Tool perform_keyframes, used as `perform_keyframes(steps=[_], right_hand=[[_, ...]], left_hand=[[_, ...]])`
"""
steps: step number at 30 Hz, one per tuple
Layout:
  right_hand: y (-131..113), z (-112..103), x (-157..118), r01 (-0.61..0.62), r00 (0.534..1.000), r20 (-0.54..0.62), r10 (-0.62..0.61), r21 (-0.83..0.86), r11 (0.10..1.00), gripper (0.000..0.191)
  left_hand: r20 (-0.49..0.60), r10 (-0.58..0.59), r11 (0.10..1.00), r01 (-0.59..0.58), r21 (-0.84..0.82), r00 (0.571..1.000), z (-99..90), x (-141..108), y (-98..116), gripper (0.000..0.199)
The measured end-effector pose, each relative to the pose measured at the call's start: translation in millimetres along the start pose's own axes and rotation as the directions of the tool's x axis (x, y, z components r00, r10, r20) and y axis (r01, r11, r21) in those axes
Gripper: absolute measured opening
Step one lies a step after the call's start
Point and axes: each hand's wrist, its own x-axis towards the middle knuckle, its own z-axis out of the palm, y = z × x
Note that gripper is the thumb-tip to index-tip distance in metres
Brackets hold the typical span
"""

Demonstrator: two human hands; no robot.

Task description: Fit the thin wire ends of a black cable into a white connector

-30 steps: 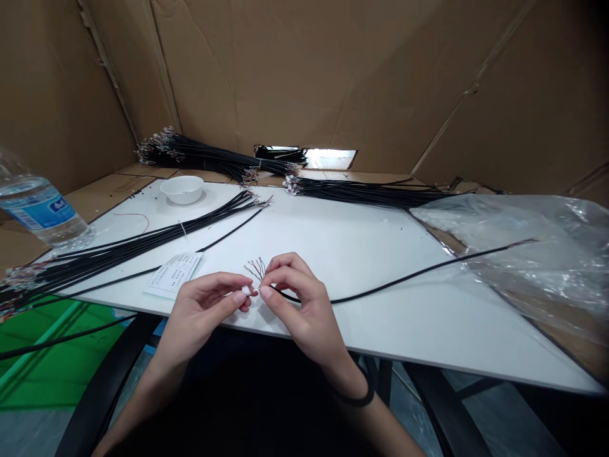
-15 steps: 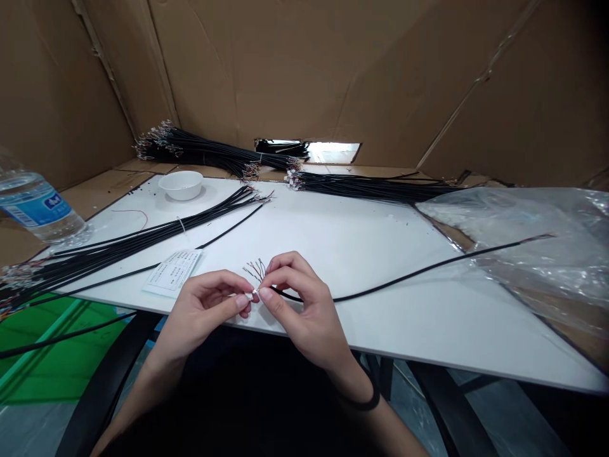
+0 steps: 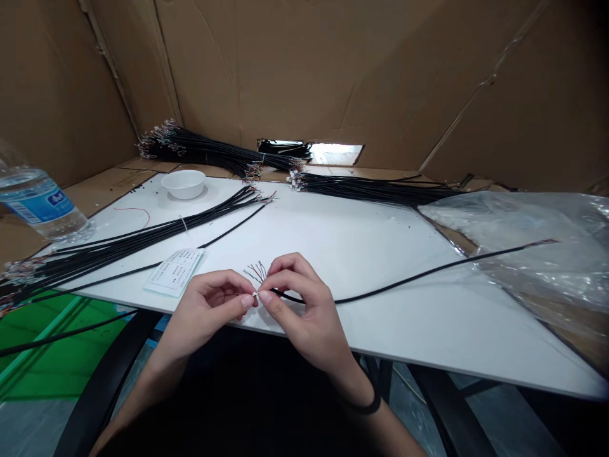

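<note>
So, left hand [image 3: 214,306] clamped on tiny white piece [image 3: 255,294], right hand [image 3: 304,306] pinching black cable [image 3: 394,285] at wire end [image 3: 261,271] just beside it. Cable's long axis trails off right over white table [image 3: 323,244].

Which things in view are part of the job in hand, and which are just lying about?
Part of the job, judging by the hands:
- black cable, wires fanned out, in the right hand
- small whitish piece at the left hand's fingertips
- bundles of similar cables, probably

Apparently just lying about:
- water bottle
- loose reddish wire
- white bowl, use unclear
- clear plastic bag, use unclear
</note>
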Motion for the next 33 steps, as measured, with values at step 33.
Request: perform_keyframes(steps=[33], right_hand=[[0.8, -1.9, -1.5, -0.061, 0.998, 0.036, 0.058, 0.08, 0.995, 0.011]], left_hand=[[0.007, 0.206, 0.963, -0.204, 0.178, 0.979, 4.7, -7.3, -6.6, 0.007]])
